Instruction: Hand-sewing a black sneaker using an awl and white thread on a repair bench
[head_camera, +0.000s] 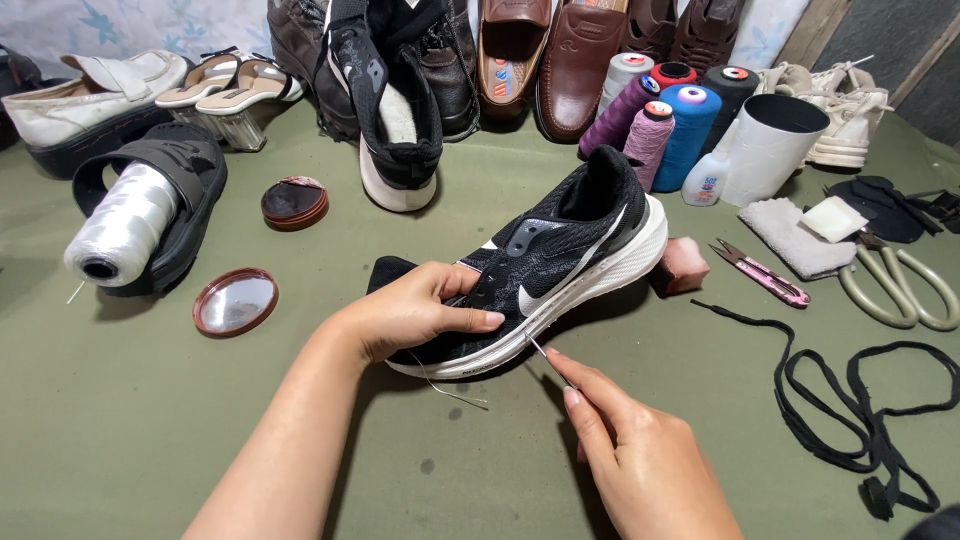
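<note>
Left hand (415, 310) hides sneaker (560, 255) toe

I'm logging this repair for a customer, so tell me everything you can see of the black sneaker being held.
The black sneaker is a low running shoe with a knitted-looking black upper, white and grey side markings, a thick white sole and no lace. It lies tilted on its side on the green table cover, toe toward the person, heel resting against a pink block. The left hand grips the toe; the right hand holds a needle at the sole edge. A thin thread trails beneath.
</note>
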